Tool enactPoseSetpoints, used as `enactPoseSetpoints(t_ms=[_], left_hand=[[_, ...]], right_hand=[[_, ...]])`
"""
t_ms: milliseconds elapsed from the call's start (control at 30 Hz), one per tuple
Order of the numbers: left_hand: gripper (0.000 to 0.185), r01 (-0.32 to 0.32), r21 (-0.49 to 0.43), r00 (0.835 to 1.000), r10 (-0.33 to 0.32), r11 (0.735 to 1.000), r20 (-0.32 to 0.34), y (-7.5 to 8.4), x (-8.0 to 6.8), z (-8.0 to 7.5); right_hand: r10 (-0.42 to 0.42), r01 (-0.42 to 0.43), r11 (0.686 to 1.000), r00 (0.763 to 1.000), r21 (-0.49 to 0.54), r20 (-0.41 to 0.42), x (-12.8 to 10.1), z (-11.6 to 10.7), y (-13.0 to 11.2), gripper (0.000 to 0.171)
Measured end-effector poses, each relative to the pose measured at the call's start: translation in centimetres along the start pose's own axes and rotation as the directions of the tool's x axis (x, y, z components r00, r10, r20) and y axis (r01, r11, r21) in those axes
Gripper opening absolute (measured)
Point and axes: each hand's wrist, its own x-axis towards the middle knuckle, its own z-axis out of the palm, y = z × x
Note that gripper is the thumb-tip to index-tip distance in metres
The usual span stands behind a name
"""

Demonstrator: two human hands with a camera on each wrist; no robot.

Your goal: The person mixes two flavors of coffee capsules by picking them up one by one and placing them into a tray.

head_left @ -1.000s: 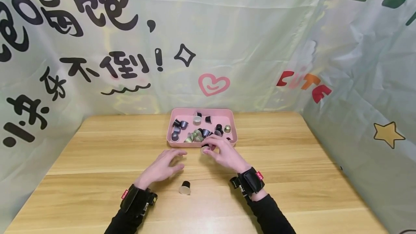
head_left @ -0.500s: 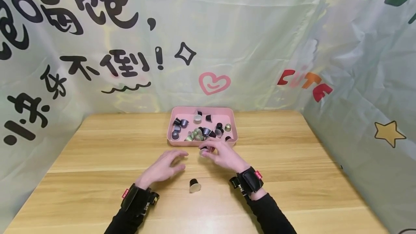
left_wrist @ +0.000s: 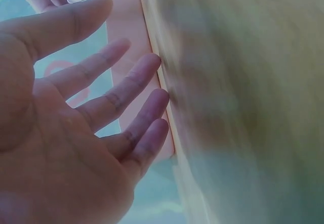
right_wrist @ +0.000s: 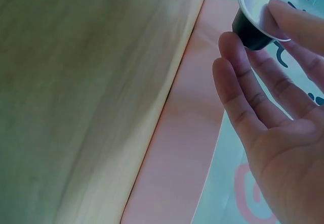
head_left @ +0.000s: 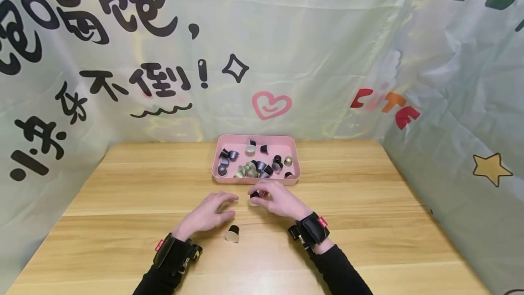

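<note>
My right hand (head_left: 278, 198) pinches a black coffee capsule (right_wrist: 253, 21) with a pale foil lid between thumb and fingers, just in front of the tray. In the head view that capsule is partly hidden by the fingers. Across from it, my left hand (head_left: 206, 213) hovers over the table with fingers spread and relaxed, holding nothing; its palm (left_wrist: 66, 133) shows bare in the left wrist view. A second black capsule (head_left: 232, 234) lies on its side on the table, nearer to me than the hands, its pale lid facing me.
A pink tray (head_left: 278, 139) stands at the back of the wooden table (head_left: 368, 222). Inside lie several capsules, among them black, blue-grey (head_left: 233, 155) and pale green (head_left: 239, 174) ones. A printed cloth (head_left: 327, 58) hangs behind and to the right.
My right hand has drawn the capsule from the tray's front edge slightly toward me. The loose capsule on the table rolled right, then back left. My left hand has hardly moved.
</note>
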Motion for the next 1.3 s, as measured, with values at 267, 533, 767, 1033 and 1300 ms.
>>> enactPoseSetpoints(t_ms=[267, 533, 767, 1033, 1300], left_hand=[[0.045, -0.032, 0.009, 0.999, 0.032, 0.999, -0.012, 0.3, -0.4, -0.4], [0.043, -0.073, 0.018, 0.997, 0.073, 0.997, -0.017, 0.5, -0.7, -0.5], [0.042, -0.079, 0.013, 0.997, 0.079, 0.997, -0.014, 0.7, -0.9, 0.0], [0.045, -0.088, -0.012, 0.996, 0.088, 0.996, 0.023, 0.8, -1.4, 0.8], [0.047, -0.067, -0.020, 0.997, 0.068, 0.998, 0.038, 0.5, -1.2, 0.7]], right_hand=[[-0.008, 0.008, 1.000, 1.000, -0.008, -0.002, 0.0, -0.2, -0.3, 0.024], [0.000, 0.000, 1.000, 1.000, 0.003, 0.020, 0.1, -0.5, -0.6, 0.024], [0.015, -0.015, 1.000, 0.999, 0.004, 0.045, -0.1, -0.3, -0.9, 0.023], [0.031, -0.034, 0.999, 0.997, 0.042, 0.067, -1.2, 1.0, -1.0, 0.023], [0.017, -0.018, 0.999, 1.000, 0.050, 0.025, -1.4, 0.7, -0.8, 0.022]])
